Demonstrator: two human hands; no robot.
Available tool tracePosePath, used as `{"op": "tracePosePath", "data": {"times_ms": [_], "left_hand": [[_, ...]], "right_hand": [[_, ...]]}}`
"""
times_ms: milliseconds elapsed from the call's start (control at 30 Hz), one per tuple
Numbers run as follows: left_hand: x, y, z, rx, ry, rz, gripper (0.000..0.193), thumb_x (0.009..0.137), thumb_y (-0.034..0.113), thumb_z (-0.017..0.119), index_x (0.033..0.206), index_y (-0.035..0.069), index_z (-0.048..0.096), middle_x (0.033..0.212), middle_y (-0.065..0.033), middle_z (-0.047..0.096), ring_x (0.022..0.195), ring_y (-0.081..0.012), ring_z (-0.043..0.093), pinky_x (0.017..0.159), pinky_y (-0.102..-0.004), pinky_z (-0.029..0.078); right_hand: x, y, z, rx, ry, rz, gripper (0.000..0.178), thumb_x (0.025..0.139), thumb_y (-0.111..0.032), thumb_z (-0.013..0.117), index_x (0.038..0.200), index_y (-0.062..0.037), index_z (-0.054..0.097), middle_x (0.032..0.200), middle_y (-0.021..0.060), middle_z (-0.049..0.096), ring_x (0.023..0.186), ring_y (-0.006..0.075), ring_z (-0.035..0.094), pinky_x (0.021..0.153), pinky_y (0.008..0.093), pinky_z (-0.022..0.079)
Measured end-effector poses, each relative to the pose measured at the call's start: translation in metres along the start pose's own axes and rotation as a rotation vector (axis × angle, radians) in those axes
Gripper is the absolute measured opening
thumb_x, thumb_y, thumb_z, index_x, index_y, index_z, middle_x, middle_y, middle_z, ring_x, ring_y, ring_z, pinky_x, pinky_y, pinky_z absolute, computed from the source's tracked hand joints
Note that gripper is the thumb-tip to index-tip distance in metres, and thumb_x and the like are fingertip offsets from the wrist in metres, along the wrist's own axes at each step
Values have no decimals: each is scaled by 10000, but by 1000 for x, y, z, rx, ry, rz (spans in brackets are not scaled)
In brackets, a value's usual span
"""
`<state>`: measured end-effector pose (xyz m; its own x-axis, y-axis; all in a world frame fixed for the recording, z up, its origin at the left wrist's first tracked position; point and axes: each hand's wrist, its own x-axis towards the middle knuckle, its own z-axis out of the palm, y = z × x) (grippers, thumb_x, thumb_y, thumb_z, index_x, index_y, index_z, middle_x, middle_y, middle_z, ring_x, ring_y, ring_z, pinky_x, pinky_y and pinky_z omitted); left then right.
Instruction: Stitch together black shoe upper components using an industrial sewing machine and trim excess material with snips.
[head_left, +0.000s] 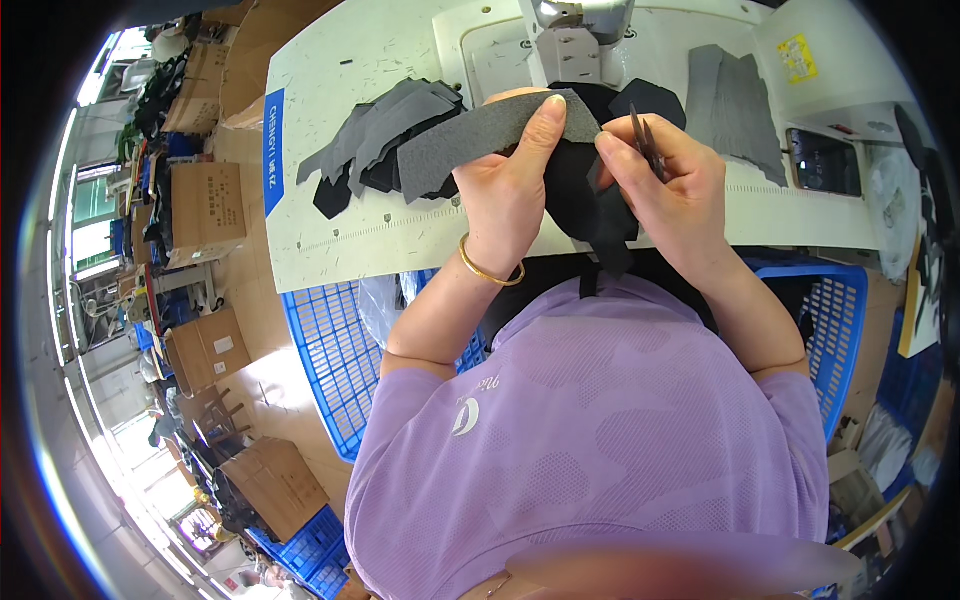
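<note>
My left hand (505, 195) is closed on a grey fabric strip (455, 150), its thumb pressed flat on top near the strip's right end. Black fabric (575, 195) hangs below the strip, between my hands. With thumb and forefinger, my right hand (680, 195) pinches close to the strip's right end. That same hand holds a small dark two-pointed tool (652, 150), points upward; whether it is thread snips or tweezers I cannot tell. A loose pile of grey and black fabric pieces (390, 125) lies left of my left hand. More black pieces (650, 100) lie behind my right hand.
Ahead on the white worktable (330, 245) stands a sewing machine (570, 55). Grey strips (735, 110) and a phone (825, 162) lie to the right. Blue plastic baskets (325, 350) stand below the table's front edge on both sides. Cardboard boxes (207, 205) line the floor at left.
</note>
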<state>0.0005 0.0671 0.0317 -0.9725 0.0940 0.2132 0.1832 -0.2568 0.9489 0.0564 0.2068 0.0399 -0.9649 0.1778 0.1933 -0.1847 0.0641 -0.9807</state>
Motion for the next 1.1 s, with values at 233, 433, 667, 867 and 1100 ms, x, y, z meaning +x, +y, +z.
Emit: {"op": "tracePosePath", "data": {"times_ms": [233, 433, 667, 867, 1100], "left_hand": [[-1, 0, 0, -24, -13, -21, 142, 914, 103, 686, 975, -22, 659, 843, -14, 651, 730, -65, 559, 657, -202, 466], [-1, 3, 0, -149, -39, -131, 153, 908, 94, 686, 1000, -23, 652, 869, -32, 654, 758, -81, 578, 688, -214, 479], [2, 5, 0, -178, -64, -154, 165, 913, 101, 677, 1022, -20, 647, 886, -38, 660, 791, -90, 588, 722, -223, 486], [5, 9, 0, -83, -70, -181, 185, 920, 131, 679, 1038, -7, 646, 892, -35, 664, 797, -83, 591, 722, -214, 483], [30, 19, -1, -99, -53, -188, 164, 885, 102, 717, 973, -24, 660, 857, -44, 670, 724, -82, 600, 625, -216, 485]], "right_hand": [[1, 9, 0, -153, 13, -145, 181, 917, -192, 655, 872, -17, 644, 669, 19, 619, 579, 79, 562, 537, 225, 428], [1, 13, -1, -271, 41, -250, 146, 897, -171, 662, 891, -29, 632, 691, 42, 611, 580, 140, 583, 541, 251, 442], [2, 14, -2, -256, 57, -288, 137, 889, -163, 673, 902, -32, 632, 705, 45, 608, 583, 153, 582, 542, 258, 444], [5, 13, -2, -255, 51, -279, 124, 882, -147, 676, 905, -34, 632, 718, 48, 617, 586, 148, 585, 544, 257, 447], [26, 5, 11, -220, 127, -305, 120, 884, -138, 664, 855, -24, 640, 655, 45, 600, 559, 114, 566, 538, 242, 437]]}}
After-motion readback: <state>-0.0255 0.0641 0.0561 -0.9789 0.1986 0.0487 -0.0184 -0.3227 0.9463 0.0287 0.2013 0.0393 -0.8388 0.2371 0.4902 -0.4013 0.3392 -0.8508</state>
